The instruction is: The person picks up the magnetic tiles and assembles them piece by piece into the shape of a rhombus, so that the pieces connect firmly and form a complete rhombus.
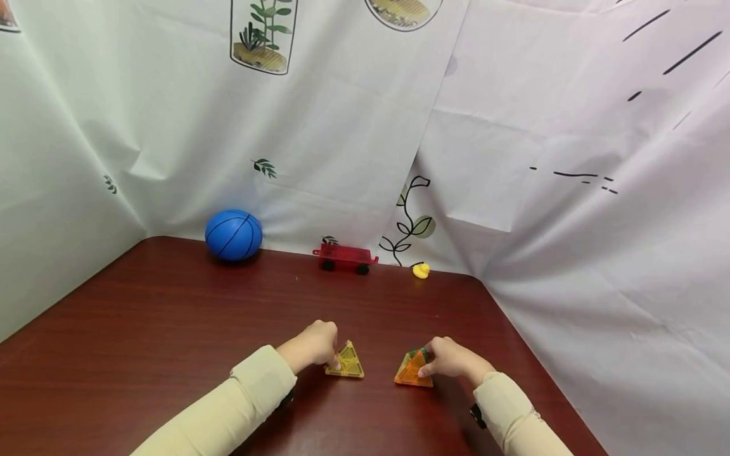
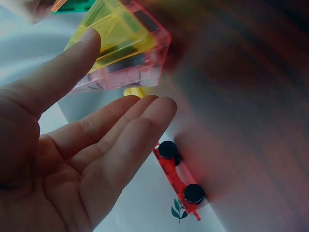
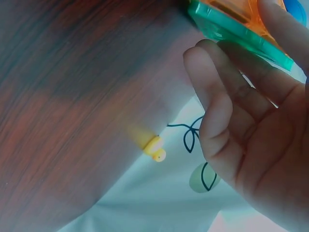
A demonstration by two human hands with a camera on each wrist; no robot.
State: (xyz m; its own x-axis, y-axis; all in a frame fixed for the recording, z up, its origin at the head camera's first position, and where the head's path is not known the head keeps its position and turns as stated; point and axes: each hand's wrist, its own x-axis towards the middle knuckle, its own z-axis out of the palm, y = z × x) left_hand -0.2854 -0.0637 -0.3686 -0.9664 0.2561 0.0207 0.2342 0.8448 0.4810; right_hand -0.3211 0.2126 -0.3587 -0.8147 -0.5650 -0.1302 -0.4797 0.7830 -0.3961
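Observation:
My left hand (image 1: 312, 345) is at a small pyramid of clear triangular magnetic tiles standing on the brown table (image 1: 171, 316). Its thumb lies on the yellow tile (image 1: 351, 363), and the fingers reach round toward the pink tile (image 2: 150, 72) behind. To the right, my right hand (image 1: 453, 359) pinches a second tile pyramid. There the thumb presses the orange tile (image 1: 415, 375), with fingers at the green tile (image 3: 231, 36) on the far side. The two pyramids stand apart, with a gap of table between them. Some fingertip contacts are hidden behind the tiles.
Along the table's back edge are a blue ball (image 1: 234, 235), a red toy wagon (image 1: 345, 256) with black wheels and a yellow rubber duck (image 1: 421, 271). A pale printed curtain (image 1: 342, 126) hangs behind and on both sides.

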